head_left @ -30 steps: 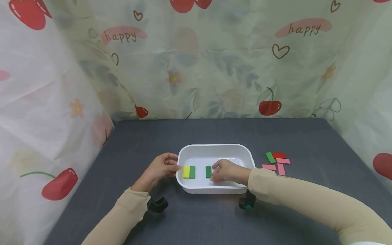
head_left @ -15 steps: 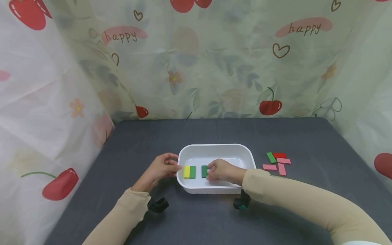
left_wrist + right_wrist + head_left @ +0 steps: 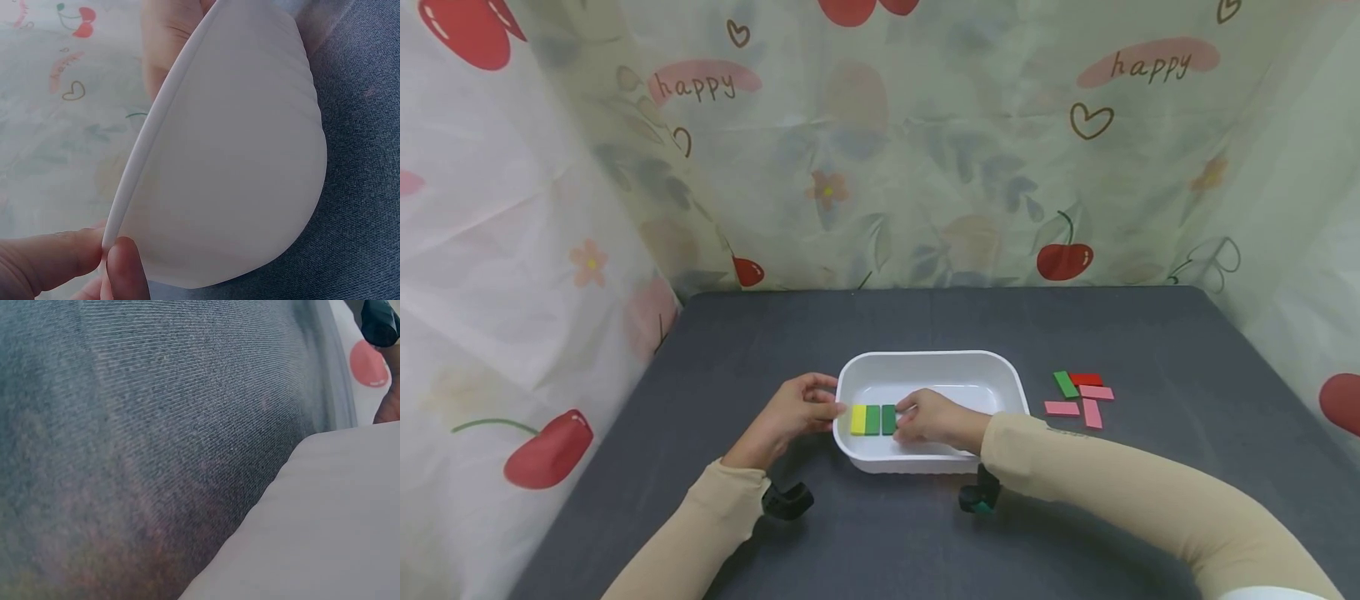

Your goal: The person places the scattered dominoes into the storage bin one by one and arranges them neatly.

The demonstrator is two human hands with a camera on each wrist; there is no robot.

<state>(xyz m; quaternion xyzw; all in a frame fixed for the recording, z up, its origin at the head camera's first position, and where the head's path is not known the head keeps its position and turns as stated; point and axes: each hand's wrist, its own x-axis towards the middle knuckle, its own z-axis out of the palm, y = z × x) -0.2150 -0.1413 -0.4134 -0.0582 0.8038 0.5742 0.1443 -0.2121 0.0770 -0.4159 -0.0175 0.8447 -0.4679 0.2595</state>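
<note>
A white tray [image 3: 955, 452] stands on the dark table. My left hand [image 3: 790, 414] pinches its left rim; in the left wrist view the thumb and fingers [image 3: 128, 269] sit on either side of that rim. Inside, a yellow block [image 3: 858, 420] and a green block [image 3: 872, 420] lie side by side at the left. My right hand [image 3: 936, 419] reaches in from the right and holds a darker green block [image 3: 889, 420] by its right side. A narrow gap parts it from the other green one. The right wrist view shows only the tray's outer wall and the tabletop near that hand.
Right of the tray lie a green block [image 3: 1065, 384], a red block [image 3: 1086, 379] and several pink blocks [image 3: 1062, 408] on the table [image 3: 880, 542]. A patterned curtain [image 3: 880, 167] hangs behind and at both sides. The right forearm passes in front of the loose blocks.
My right hand has moved left inside the tray with the darker green block, bringing it near the yellow and green pair. The left hand has stayed on the rim.
</note>
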